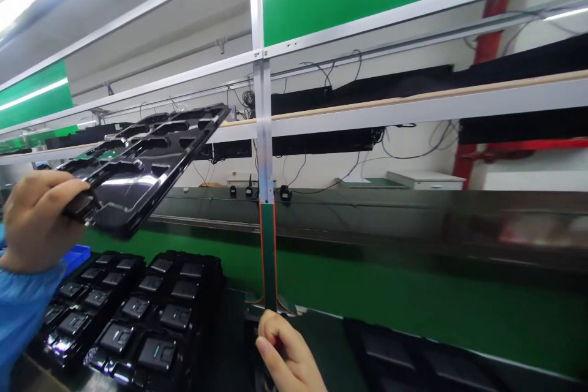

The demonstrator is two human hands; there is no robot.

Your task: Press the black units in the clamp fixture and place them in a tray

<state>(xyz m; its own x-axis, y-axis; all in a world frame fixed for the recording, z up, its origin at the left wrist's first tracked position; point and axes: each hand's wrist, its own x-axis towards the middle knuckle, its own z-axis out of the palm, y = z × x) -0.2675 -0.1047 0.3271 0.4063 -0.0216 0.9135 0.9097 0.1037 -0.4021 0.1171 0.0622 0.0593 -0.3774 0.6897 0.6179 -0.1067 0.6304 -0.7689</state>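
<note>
My left hand (37, 218), in a blue sleeve, grips the near corner of an empty black moulded tray (147, 159) and holds it tilted up in the air at the left. Below it stands a stack of black trays (133, 312) filled with several small dark parts. My right hand (287, 355) is low at the bottom centre, fingers curled in; whether it holds anything is hidden. It sits just in front of the foot of a metal upright post (263, 135).
A green conveyor belt (413, 300) runs across behind the trays. More black trays (427, 361) lie at the bottom right. A shelf (413, 104) with cables and dark units spans overhead. A small blue bin (76, 255) sits at the left.
</note>
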